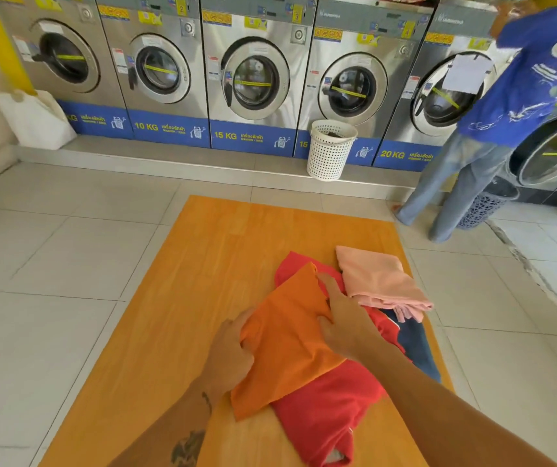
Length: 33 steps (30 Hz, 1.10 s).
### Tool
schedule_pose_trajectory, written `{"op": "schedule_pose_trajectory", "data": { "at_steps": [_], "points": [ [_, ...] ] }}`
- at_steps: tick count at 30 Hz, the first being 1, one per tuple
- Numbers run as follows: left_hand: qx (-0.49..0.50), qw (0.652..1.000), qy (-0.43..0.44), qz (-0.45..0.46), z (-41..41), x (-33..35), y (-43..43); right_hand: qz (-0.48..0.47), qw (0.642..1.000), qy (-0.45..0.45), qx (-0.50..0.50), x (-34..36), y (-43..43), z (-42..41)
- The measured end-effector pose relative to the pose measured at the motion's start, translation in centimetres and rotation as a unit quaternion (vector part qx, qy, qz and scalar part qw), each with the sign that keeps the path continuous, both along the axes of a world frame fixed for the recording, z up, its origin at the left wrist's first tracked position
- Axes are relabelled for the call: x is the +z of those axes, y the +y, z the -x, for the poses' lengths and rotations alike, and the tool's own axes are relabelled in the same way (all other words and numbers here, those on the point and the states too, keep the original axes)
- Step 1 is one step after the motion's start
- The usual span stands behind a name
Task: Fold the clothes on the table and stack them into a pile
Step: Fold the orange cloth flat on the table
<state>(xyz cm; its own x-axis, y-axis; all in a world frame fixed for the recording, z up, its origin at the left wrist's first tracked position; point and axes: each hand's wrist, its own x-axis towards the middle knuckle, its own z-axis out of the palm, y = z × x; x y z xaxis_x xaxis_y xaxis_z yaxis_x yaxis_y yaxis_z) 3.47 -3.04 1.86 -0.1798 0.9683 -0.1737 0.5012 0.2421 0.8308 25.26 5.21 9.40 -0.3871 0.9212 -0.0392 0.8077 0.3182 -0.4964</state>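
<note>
An orange cloth (287, 348) lies on a crumpled red garment (331, 409) on the orange wooden table (176, 332). My left hand (229, 352) pinches the orange cloth's left edge. My right hand (341, 315) rests flat on its right side, fingers pointing toward its far corner. A folded pink garment (378, 281) lies at the far right of the table, partly over the red one. Under the red and pink pieces a dark blue garment (418, 348) shows near the table's right edge.
A row of steel washing machines (253, 72) lines the far wall. A white laundry basket (331, 150) stands on the ledge before them. A person in a blue shirt (519, 96) stands at the right by a dark basket (486, 207). A white bag (37, 119) leans at left.
</note>
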Motion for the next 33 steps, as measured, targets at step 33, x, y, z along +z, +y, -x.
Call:
{"op": "schedule_pose_trajectory", "data": {
  "at_steps": [33],
  "points": [
    [0.089, 0.993, -0.071, -0.044, 23.5, 4.1, 21.5, 0.145, 0.93, 0.278, -0.19, -0.5, 19.6, 19.2]
  ]
}}
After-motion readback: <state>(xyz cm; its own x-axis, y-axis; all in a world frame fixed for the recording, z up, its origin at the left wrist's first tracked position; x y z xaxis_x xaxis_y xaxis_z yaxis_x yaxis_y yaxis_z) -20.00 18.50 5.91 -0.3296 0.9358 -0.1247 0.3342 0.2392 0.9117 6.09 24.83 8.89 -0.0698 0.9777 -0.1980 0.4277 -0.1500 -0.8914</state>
